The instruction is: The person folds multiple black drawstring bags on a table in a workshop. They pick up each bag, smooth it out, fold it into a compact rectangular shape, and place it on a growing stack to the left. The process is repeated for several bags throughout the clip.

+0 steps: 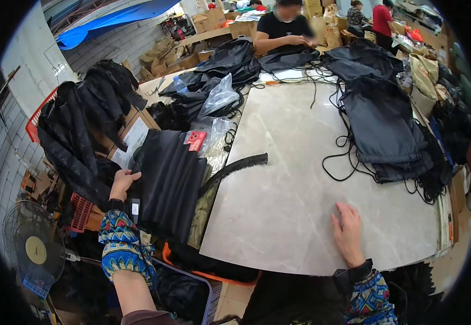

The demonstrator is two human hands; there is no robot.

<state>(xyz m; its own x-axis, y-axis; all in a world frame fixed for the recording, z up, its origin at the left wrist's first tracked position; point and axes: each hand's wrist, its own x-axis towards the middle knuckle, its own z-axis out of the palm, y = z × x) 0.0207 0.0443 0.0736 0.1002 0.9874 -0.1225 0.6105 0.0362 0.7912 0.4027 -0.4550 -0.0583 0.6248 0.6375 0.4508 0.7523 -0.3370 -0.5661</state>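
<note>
My left hand [121, 184] pinches the left edge of a layered stack of black fabric pieces [168, 187], its fingers closed at the border. My right hand [348, 232] lies on the grey marbled tabletop [284, 216] with its fingers stretched out, holding nothing. A narrow black fabric strip [235, 169] curves from the stack onto the tabletop. At the right of the table, black drawstring bags [384, 124] are piled, their thin cords [336, 168] looping over the surface. Patterned sleeve covers wrap both my forearms.
Black fabric strips [84, 108] hang over a carton at the left. A red card [196, 141] and clear plastic bags [219, 96] lie beyond the stack. A fan [35, 250] stands lower left, near a crate [214, 300]. Across the table a person [287, 35] handles black fabric.
</note>
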